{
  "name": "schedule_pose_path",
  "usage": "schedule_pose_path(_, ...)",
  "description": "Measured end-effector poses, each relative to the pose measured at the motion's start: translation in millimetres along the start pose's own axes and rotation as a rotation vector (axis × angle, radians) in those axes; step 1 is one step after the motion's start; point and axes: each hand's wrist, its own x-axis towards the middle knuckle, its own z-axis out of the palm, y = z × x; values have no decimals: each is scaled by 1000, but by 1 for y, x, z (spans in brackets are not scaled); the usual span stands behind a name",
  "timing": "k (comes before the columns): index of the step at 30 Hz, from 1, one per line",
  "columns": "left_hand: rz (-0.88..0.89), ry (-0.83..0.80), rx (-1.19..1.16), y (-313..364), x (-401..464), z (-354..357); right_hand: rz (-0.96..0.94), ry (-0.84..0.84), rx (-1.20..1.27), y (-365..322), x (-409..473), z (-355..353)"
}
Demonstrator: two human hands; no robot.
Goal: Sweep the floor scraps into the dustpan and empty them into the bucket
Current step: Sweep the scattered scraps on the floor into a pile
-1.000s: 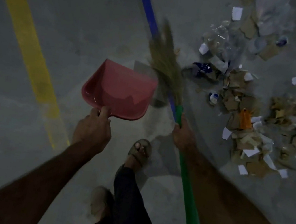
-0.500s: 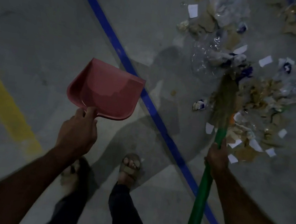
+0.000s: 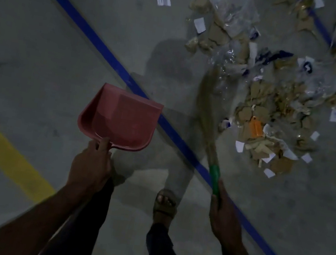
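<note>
Head view, left hand (image 3: 91,166) grips dustpan (image 3: 120,118)

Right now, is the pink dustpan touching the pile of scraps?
Apart. The head view shows the dustpan held left of the blue line, with bare floor before the scraps.

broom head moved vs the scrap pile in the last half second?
Yes. The broom head has swung left, off the scrap pile, toward the blue line.
</note>
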Motion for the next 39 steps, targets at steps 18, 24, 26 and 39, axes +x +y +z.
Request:
schedule_pose_path(18, 103, 48, 41, -78, 98, -94, 298, 287, 98, -100, -13, -15)
schedule_pose_path(24, 96, 60, 69, -110, 116, -123, 87, 252, 126, -157, 1, 17)
schedule_pose_path(26, 100, 63, 74, -121, 117, -129, -27, 181, 70, -174, 18, 36)
schedule_pose_path(39, -143, 10, 111, -161, 159, -126, -363, -226, -269, -392, 186, 91)
